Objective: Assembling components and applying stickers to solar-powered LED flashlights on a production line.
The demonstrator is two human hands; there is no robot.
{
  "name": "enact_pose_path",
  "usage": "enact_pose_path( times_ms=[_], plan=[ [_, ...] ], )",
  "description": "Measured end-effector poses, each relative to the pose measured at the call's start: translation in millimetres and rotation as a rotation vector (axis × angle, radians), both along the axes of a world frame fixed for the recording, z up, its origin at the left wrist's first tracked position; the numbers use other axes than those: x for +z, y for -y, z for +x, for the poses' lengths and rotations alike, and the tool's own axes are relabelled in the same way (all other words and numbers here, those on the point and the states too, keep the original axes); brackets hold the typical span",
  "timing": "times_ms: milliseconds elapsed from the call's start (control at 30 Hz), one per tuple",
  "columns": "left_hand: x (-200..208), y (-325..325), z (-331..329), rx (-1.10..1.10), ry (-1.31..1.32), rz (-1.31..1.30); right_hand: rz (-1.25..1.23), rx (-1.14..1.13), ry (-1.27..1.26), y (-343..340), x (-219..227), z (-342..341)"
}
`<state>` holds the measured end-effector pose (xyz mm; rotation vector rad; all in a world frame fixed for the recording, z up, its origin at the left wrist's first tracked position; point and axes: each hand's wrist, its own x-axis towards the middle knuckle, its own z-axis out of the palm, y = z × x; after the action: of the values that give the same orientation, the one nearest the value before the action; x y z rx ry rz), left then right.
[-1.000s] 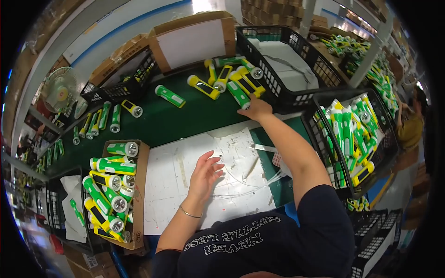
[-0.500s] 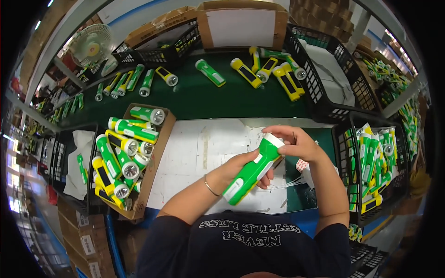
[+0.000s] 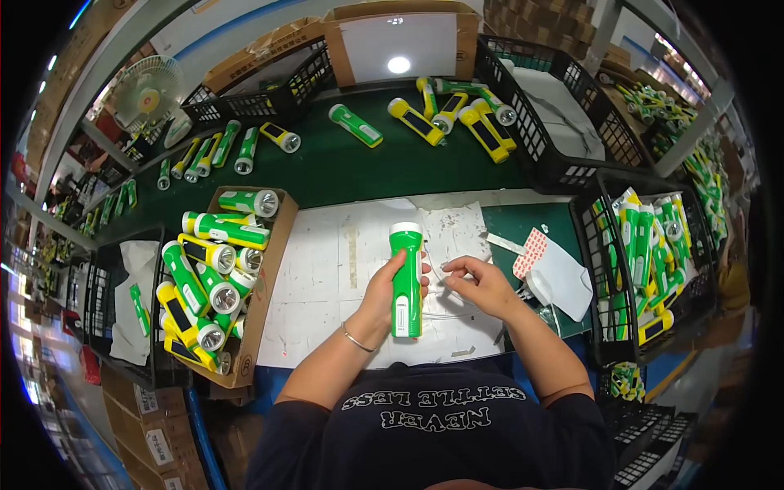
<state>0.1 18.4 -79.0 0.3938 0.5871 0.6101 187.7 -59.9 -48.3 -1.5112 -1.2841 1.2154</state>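
A green flashlight (image 3: 406, 282) with a white head stands nearly upright in my left hand (image 3: 380, 296), its head away from me. My left fingers wrap round its body, the thumb along the near side. To the right of it, my right hand (image 3: 480, 287) is off the flashlight, fingers loosely bent and apart, with nothing visible in them. A bright round spot of light (image 3: 398, 64) shows on the white panel (image 3: 408, 41) at the back. Below both hands lies a worn white sheet (image 3: 318, 245). Thin white cables run near my right hand.
At left, a cardboard box (image 3: 276, 269) holds several green and yellow flashlights. A black crate (image 3: 608, 278) at right holds bagged ones. More flashlights lie on the green belt (image 3: 318, 175). A white charger-like piece (image 3: 540, 287) and a red-patterned sheet (image 3: 531, 253) lie right.
My right hand has let go of the flashlight's head and moved down beside it. The left hand has turned the flashlight upright and shifted left. The light spot has appeared on the panel.
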Motion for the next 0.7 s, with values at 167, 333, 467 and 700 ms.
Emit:
enact_pose_path(
  times_ms=[167, 333, 467, 700],
  plan=[
    [4, 4, 5, -0.048, 0.039, 0.011, -0.070, 0.013, -0.003, 17, -1, -5],
    [4, 6, 7, -0.028, 0.073, 0.014, 0.133, 0.053, 0.199, 21, 6, -12],
    [22, 9, 5, -0.014, 0.010, 0.212, 0.566, 0.076, 0.672, 21, 25, -28],
    [21, 20, 4, 0.040, -0.189, 0.422, 0.801, 0.237, 1.047, 16, 25, -41]
  ],
)
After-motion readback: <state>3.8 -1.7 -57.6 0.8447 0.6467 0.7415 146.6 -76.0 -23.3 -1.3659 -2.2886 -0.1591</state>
